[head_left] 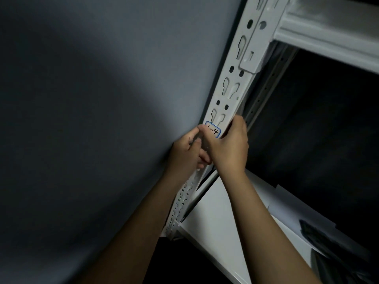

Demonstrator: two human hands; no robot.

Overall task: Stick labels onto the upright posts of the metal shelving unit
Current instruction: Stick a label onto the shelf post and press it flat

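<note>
Both hands meet at the white slotted post (pixel 229 87), where a blue-edged label (pixel 214 131) marked "-4" sits. Left hand (pixel 185 154) pinches its left edge; right hand (pixel 229 148) curls round the post, thumb on the label.

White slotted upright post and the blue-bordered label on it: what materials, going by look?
White slotted upright post: looks like painted or powder-coated sheet steel, with punched keyhole slots and a folded edge. Blue-bordered label: probably matte paper sticker, with handwritten dark ink; film stock can't be excluded.
</note>
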